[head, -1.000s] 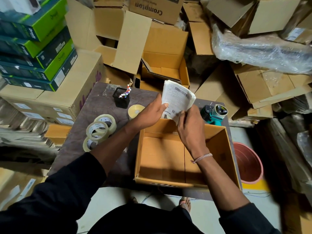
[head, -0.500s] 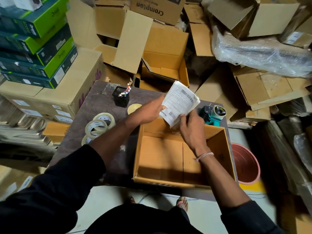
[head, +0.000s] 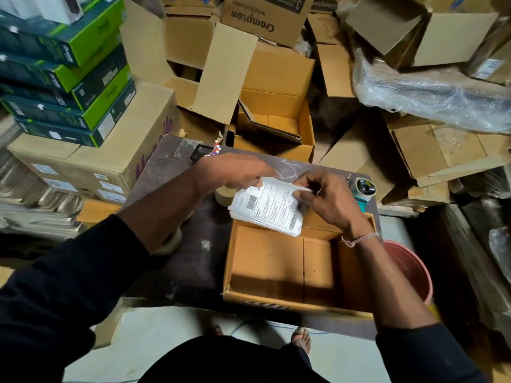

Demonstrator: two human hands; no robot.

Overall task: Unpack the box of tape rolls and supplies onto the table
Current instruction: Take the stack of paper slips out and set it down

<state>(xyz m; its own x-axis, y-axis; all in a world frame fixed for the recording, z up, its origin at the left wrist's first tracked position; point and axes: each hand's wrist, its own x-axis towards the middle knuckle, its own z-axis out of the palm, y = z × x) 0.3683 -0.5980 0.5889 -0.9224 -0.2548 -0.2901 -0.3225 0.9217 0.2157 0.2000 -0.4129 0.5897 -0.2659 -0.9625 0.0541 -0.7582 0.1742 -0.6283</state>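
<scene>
Hands: left hand [head: 237,172] and right hand [head: 329,197] both grip a label stack [head: 269,207].
Box [head: 276,272]: open, at the counter [head: 166,167] front edge.
Room: cartons crowd the far edge.

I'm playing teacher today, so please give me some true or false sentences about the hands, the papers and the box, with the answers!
1. Both hands hold the stack of printed labels. True: the left hand and right hand each grip its far edge.
2. The open cardboard box on the table is full of tape rolls. False: the part that shows is bare cardboard.
3. The teal tape dispenser sits on the table beyond the right hand. True.
4. The bucket stands on the table. False: it is on the floor, right of the table.
5. The right wrist is bare. False: it wears a thread band.
</scene>
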